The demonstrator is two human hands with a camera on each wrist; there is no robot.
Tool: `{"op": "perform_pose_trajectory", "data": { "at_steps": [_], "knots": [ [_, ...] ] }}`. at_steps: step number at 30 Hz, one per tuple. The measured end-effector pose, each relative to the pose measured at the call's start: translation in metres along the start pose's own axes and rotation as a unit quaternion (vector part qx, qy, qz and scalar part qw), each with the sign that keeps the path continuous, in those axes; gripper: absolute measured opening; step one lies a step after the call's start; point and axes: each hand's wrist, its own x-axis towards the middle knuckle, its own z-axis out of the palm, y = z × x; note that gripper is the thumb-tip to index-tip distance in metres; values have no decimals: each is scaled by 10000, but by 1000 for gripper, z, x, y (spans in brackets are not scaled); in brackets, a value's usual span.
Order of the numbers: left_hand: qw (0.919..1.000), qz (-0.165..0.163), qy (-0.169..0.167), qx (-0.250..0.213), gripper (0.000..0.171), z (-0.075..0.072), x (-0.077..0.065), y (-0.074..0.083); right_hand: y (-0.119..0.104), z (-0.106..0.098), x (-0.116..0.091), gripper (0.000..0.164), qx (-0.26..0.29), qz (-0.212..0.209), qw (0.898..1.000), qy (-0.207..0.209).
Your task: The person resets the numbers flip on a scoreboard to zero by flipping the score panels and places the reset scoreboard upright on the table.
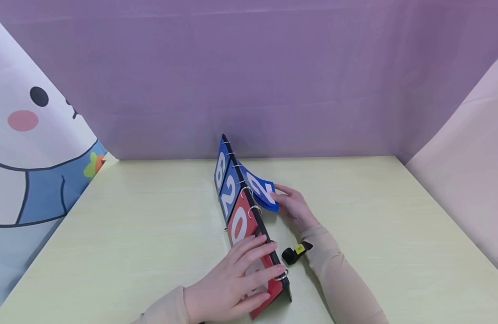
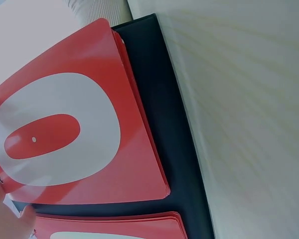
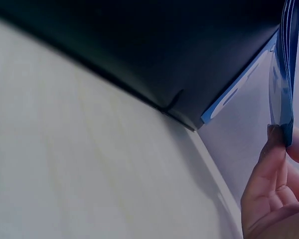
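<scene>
A tabletop flip scoreboard with a black frame stands tent-like, its ridge running away from me. Blue number cards hang at the far end and red ones nearer, on metal rings. My left hand rests across the near red cards, straight fingers reaching over the ridge. In the left wrist view, a red card shows a white 0. On the scoreboard's right side, my right hand pinches the lower edge of a lifted stack of blue cards. The right wrist view shows thumb and fingers on that stack.
The scoreboard stands on a pale wooden table. A purple cloth backdrop rises behind the far edge, with a printed cartoon cloth at left. A small black device with a yellow label is beside my right wrist.
</scene>
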Motion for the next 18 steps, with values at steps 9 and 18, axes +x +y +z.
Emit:
{"op": "perform_pose_trajectory", "data": {
  "at_steps": [9,18],
  "knots": [
    [10000,-7,-12,-5,49,1,0,-1,-2,1,0,50,-625,-516,9957,443],
    [10000,-7,-30,9,50,0,0,0,2,-1,2,50,-242,-489,9972,502]
  ]
}}
